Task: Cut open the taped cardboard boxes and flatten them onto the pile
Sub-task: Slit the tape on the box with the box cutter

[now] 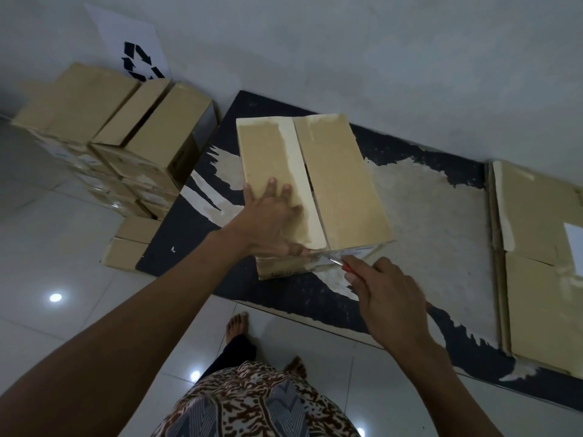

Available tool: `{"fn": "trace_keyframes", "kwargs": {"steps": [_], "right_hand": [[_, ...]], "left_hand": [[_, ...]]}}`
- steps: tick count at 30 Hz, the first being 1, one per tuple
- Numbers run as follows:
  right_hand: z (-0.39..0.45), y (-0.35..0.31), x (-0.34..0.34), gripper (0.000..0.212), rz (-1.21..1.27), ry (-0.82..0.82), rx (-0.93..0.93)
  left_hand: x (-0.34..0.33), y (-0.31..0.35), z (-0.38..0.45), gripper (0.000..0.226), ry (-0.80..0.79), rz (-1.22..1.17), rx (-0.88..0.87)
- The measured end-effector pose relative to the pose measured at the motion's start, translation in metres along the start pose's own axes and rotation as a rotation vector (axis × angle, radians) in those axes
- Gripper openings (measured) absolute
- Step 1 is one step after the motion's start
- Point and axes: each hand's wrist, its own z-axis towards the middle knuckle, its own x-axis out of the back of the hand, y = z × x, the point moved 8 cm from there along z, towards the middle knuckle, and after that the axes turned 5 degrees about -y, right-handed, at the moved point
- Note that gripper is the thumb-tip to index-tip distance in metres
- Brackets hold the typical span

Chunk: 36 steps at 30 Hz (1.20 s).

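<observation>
A brown cardboard box (340, 184) stands on a worn black board (426, 222) on the floor, with pale tape along its top seam. My left hand (271, 216) lies flat on the box's top left flap, fingers spread, pressing it down. My right hand (388, 294) grips a red-handled cutter (339, 263). The blade's tip sits at the near top edge of the box, by the end of the taped seam. A pile of flattened cardboard (542, 263) lies at the right end of the board.
A stack of several taped boxes (126, 137) stands at the left against the wall, under a white recycling sign (135, 48). Two small boxes (132, 244) lie by the board's left edge. My bare feet (236, 323) stand on white floor tiles.
</observation>
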Motion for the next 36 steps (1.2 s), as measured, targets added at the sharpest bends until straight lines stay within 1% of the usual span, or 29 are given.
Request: {"fn": "trace_keyframes", "kwargs": {"steps": [2, 5, 8, 10, 13, 16, 19, 24, 33, 36], "right_hand": [[0.006, -0.003, 0.000, 0.027, -0.021, 0.029, 0.025], [0.015, -0.008, 0.002, 0.027, -0.046, 0.032, 0.047], [0.023, -0.009, 0.001, 0.031, -0.057, -0.058, 0.035], [0.026, -0.005, 0.006, 0.034, -0.076, -0.080, 0.052], [0.023, 0.000, 0.015, 0.029, -0.116, -0.037, 0.123], [0.020, -0.002, 0.011, 0.036, -0.127, -0.013, 0.183], [0.023, -0.005, 0.004, 0.040, -0.107, -0.008, 0.184], [0.024, -0.006, 0.008, 0.028, -0.027, 0.027, 0.189], [0.036, -0.008, 0.005, 0.028, -0.053, -0.080, 0.184], [0.039, -0.013, 0.006, 0.033, -0.115, -0.150, 0.161]], "left_hand": [[0.001, 0.001, -0.001, 0.090, -0.017, -0.012, 0.002], [0.003, 0.002, -0.003, 0.088, -0.044, -0.032, 0.014], [0.005, 0.002, -0.003, 0.087, -0.043, -0.027, 0.016], [0.004, 0.002, -0.002, 0.087, -0.050, -0.026, 0.018], [0.003, 0.001, -0.001, 0.087, -0.057, -0.012, 0.014], [0.003, 0.000, 0.000, 0.085, -0.064, -0.015, 0.017], [0.003, 0.001, 0.001, 0.086, -0.064, -0.028, 0.024], [0.004, 0.000, 0.001, 0.090, -0.070, -0.056, 0.039], [0.005, 0.002, 0.001, 0.086, -0.086, -0.067, 0.044], [0.005, 0.000, 0.002, 0.085, -0.077, -0.048, 0.045]]}}
